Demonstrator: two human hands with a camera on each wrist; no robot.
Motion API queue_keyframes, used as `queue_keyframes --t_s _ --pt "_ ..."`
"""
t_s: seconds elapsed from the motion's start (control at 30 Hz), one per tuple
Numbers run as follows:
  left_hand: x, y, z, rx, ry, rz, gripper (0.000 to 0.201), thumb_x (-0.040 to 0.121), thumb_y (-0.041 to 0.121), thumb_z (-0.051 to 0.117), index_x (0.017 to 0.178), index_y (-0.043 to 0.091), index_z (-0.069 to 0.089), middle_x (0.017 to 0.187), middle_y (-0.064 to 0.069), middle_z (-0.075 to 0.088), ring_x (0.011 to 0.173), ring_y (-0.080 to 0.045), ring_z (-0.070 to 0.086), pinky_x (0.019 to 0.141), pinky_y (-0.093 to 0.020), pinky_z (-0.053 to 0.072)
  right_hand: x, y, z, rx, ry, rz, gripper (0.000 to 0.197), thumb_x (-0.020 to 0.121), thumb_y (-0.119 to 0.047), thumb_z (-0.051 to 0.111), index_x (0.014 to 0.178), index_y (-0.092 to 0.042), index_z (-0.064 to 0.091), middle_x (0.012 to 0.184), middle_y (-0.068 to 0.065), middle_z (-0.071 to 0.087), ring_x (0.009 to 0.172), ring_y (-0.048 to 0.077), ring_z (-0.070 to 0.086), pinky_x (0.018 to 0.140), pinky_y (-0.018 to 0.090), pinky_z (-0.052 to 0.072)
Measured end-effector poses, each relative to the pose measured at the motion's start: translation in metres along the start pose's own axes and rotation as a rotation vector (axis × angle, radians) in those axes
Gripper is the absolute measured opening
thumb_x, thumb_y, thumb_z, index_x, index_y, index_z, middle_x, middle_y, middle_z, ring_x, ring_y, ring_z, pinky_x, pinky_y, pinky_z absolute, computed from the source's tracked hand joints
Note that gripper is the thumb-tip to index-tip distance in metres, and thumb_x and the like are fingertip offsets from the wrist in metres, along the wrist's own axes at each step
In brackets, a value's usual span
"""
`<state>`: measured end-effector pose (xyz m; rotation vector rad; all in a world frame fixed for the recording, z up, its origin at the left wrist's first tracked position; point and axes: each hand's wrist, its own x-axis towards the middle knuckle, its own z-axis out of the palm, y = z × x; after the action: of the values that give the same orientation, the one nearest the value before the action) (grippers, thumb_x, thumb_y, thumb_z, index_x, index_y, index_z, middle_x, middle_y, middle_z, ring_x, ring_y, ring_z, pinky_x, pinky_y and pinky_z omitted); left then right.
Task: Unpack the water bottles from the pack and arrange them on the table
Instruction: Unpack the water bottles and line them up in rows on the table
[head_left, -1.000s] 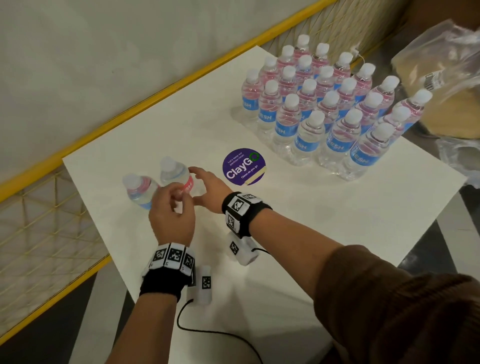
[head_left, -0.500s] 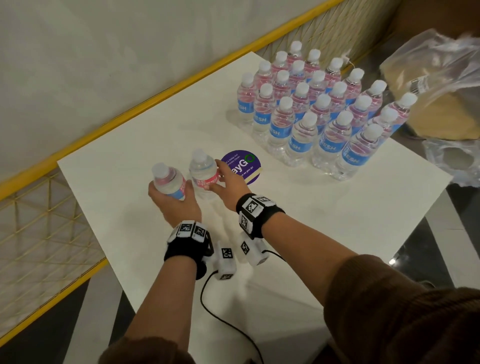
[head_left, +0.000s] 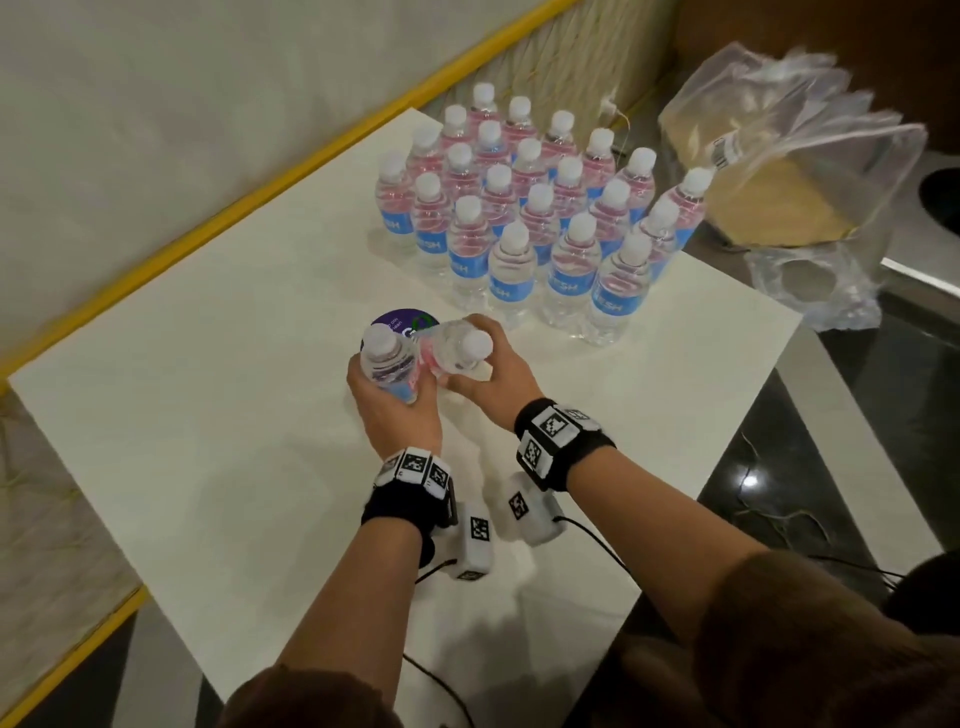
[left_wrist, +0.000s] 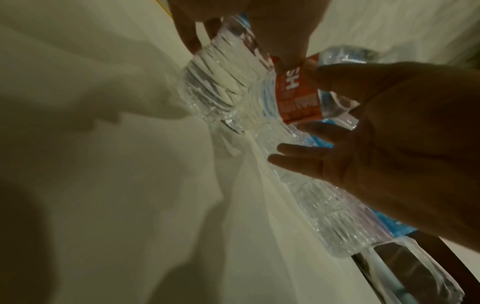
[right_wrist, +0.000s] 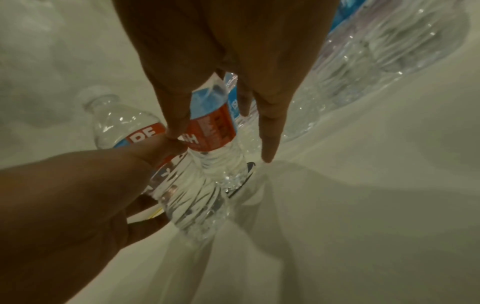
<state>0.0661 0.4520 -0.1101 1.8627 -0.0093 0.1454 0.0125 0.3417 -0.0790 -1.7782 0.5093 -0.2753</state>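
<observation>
Two small clear water bottles with white caps are in my hands near the middle of the white table (head_left: 218, 426). My left hand (head_left: 387, 415) grips the left bottle (head_left: 387, 364) (right_wrist: 122, 125) round its body, roughly upright. My right hand (head_left: 488, 376) grips the right bottle (head_left: 454, 353) (right_wrist: 211, 127), which tilts with its cap toward me. The two bottles touch side by side. In the left wrist view my thumb presses the red label of the left bottle (left_wrist: 298, 98), and the right bottle (left_wrist: 223, 72) lies beside it. Many more bottles (head_left: 524, 223) stand grouped at the far right.
A round purple sticker (head_left: 397, 322) lies on the table just behind the held bottles. A crumpled clear plastic wrap (head_left: 789, 156) sits off the table's right edge. A yellow rail (head_left: 260, 192) runs along the far side. Cables (head_left: 597, 535) trail from my wrists.
Both hands took hold of the two bottles at the table's left and carried them right and away from me, up to the purple sticker, closer to the standing group.
</observation>
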Motion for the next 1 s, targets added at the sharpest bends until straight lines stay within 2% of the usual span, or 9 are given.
queue_keyframes --t_s 0.1,0.23,0.27,0.37,0.5,0.53,0.73,0.83,1.0 --pt "-0.002 0.003 0.001 -0.007 -0.034 -0.024 0.075 0.069 0.025 0.079 0.132 0.024 0.038 0.125 -0.002 0.059 0.111 -0.018 0.060 0.095 -0.038 0.051 0.001 -0.003 -0.007 -0.015 -0.045 -0.015 0.070 0.074 -0.015 0.078 0.132 -0.018 0.039 0.114 -0.008 0.053 0.101 0.010 0.052 0.077 0.002 0.040" --pt "-0.005 0.011 0.000 -0.033 -0.112 -0.018 0.070 0.071 0.023 0.079 0.130 0.025 0.041 0.116 0.007 0.059 0.108 -0.015 0.061 0.096 -0.031 0.050 -0.005 -0.004 -0.017 -0.058 0.028 -0.034 0.065 0.074 -0.023 0.078 0.129 -0.025 0.044 0.118 -0.007 0.057 0.106 0.014 0.054 0.092 0.034 0.049" --pt "-0.006 0.013 0.002 -0.039 -0.140 -0.018 0.070 0.072 0.023 0.079 0.130 0.025 0.041 0.114 0.009 0.058 0.107 -0.014 0.060 0.095 -0.027 0.048 -0.007 -0.004 -0.022 -0.096 0.056 -0.035 0.064 0.074 -0.027 0.077 0.129 -0.027 0.044 0.122 -0.006 0.057 0.109 0.015 0.054 0.094 0.037 0.048" --pt "-0.010 0.021 0.013 -0.058 -0.235 -0.022 0.071 0.072 0.024 0.080 0.131 0.023 0.041 0.118 0.007 0.060 0.109 -0.013 0.060 0.094 -0.023 0.047 -0.015 -0.005 -0.048 -0.158 0.138 -0.035 0.061 0.075 -0.035 0.075 0.128 -0.030 0.045 0.121 -0.007 0.060 0.111 0.013 0.056 0.094 0.032 0.047" --pt "-0.018 0.034 0.039 -0.072 -0.395 -0.005 0.068 0.071 0.023 0.081 0.127 0.026 0.042 0.118 0.006 0.060 0.108 -0.010 0.060 0.093 -0.021 0.047 -0.026 -0.003 -0.081 -0.210 0.186 -0.027 0.057 0.077 -0.032 0.073 0.128 -0.030 0.047 0.115 -0.015 0.061 0.096 -0.002 0.056 0.079 0.006 0.041" --pt "-0.021 0.037 0.046 -0.081 -0.434 0.011 0.066 0.071 0.022 0.081 0.125 0.027 0.042 0.118 0.006 0.059 0.109 -0.010 0.059 0.094 -0.021 0.047 -0.028 -0.002 -0.088 -0.224 0.197 -0.021 0.056 0.078 -0.033 0.073 0.128 -0.030 0.047 0.115 -0.016 0.060 0.096 -0.003 0.055 0.078 0.005 0.040" --pt "-0.031 0.042 0.079 -0.059 -0.598 0.036 0.076 0.071 0.025 0.080 0.133 0.021 0.037 0.130 0.000 0.055 0.118 -0.016 0.055 0.101 -0.033 0.046 -0.037 0.005 -0.113 -0.202 0.277 0.036 0.055 0.077 -0.034 0.072 0.126 -0.035 0.046 0.121 -0.011 0.060 0.109 0.009 0.057 0.093 0.032 0.048" --pt "-0.032 0.032 0.083 0.034 -0.656 0.002 0.078 0.071 0.020 0.079 0.137 0.019 0.037 0.135 -0.002 0.053 0.122 -0.019 0.053 0.104 -0.038 0.044 -0.041 0.011 -0.115 -0.119 0.299 0.061 0.063 0.075 -0.030 0.076 0.127 -0.037 0.040 0.118 -0.015 0.056 0.105 0.004 0.055 0.090 0.028 0.050" --pt "-0.032 0.020 0.076 0.092 -0.684 -0.048 0.069 0.078 0.009 0.073 0.138 0.014 0.040 0.137 -0.006 0.052 0.127 -0.021 0.049 0.105 -0.042 0.043 -0.041 0.036 -0.103 -0.087 0.333 0.231 0.075 0.072 -0.026 0.080 0.133 -0.019 0.037 0.127 -0.001 0.053 0.107 0.014 0.054 0.089 0.026 0.045"
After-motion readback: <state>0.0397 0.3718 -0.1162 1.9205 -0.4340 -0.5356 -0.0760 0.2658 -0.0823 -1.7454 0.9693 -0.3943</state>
